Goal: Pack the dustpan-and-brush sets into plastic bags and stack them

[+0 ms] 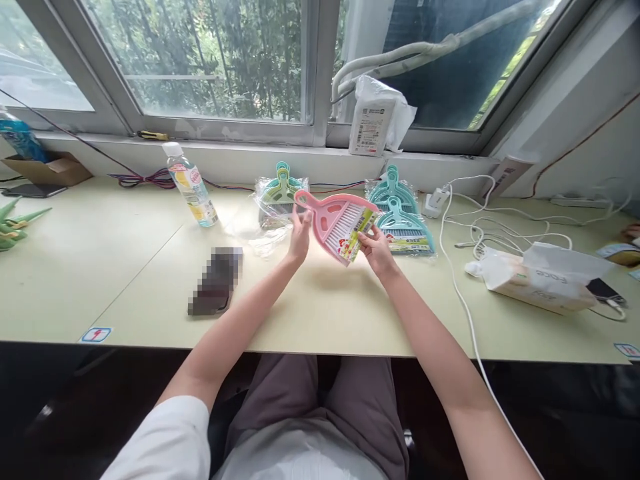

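A pink dustpan and brush set (326, 217) is held tilted above the table, its handle to the left and its printed label to the lower right. My left hand (301, 235) grips it near the handle. The fingers of my right hand (376, 250) close on the labelled bristle end. Behind it to the left lies a green dustpan set (283, 193) in clear plastic wrap. Two teal dustpan sets lie to the right, one teal set (405, 230) in front of the other teal set (392, 187), both in clear wrapping.
A bottle (191, 187) and a dark phone (216, 280) are on the left. At right are a white charger (436, 201), loose white cables (470, 310) and a tissue pack (543, 280). Another wrapped pack (373, 127) leans on the window sill.
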The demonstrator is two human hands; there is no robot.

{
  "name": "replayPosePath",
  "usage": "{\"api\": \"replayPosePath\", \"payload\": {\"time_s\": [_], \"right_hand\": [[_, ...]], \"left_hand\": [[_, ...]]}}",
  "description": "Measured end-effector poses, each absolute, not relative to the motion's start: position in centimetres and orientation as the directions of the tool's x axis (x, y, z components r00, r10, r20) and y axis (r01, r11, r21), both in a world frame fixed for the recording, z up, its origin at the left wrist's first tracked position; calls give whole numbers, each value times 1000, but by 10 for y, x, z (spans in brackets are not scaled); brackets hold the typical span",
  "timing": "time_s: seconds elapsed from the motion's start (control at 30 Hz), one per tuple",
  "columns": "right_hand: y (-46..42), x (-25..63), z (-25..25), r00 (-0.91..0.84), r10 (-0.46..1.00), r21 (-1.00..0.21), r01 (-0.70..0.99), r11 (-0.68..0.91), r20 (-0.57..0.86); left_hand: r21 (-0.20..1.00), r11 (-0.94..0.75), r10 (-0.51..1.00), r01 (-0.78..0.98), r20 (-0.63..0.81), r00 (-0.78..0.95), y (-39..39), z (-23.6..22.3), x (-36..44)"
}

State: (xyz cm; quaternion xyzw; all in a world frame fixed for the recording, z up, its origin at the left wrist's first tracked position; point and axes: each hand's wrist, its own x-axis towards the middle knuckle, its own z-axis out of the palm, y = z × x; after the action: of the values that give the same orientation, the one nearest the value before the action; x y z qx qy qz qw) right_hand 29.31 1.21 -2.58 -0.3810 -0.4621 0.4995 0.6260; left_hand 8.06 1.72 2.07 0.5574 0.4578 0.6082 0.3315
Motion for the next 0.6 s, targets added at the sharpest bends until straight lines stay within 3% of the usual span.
{"api": "replayPosePath", "payload": {"time_s": [0.07, 0.17, 0.27, 0.33, 0.4, 0.47, 0.6], "right_hand": [[6, 291, -15, 12, 984, -956, -236, 173, 175], [-2, 296, 1, -98, 990, -989, -115, 89, 101], [-7, 308, 10, -218, 976, -981, 193, 20, -24], [-9, 314, 13, -227, 972, -891, 451, 52, -58], [-14, 317, 18, -196, 980, -748, 653, 118, -16], [-20, 319, 25, -183, 982, -653, 738, 170, 49], [-27, 337, 41, -85, 975, -664, 720, 201, 203]], "left_hand": [[966, -244, 968, -85, 249, 43, 23, 5, 91], [968, -157, 985, -194, 167, 34, 38, -15, 90], [966, -155, 988, -209, 148, -50, 51, -19, 73], [968, -143, 990, -205, 137, -43, 57, -15, 59], [978, -103, 993, -182, 111, 37, 59, -10, 48], [989, -33, 983, -143, 58, 176, 59, -7, 41], [995, 100, 926, -18, -86, 368, 57, -8, 33]]}}
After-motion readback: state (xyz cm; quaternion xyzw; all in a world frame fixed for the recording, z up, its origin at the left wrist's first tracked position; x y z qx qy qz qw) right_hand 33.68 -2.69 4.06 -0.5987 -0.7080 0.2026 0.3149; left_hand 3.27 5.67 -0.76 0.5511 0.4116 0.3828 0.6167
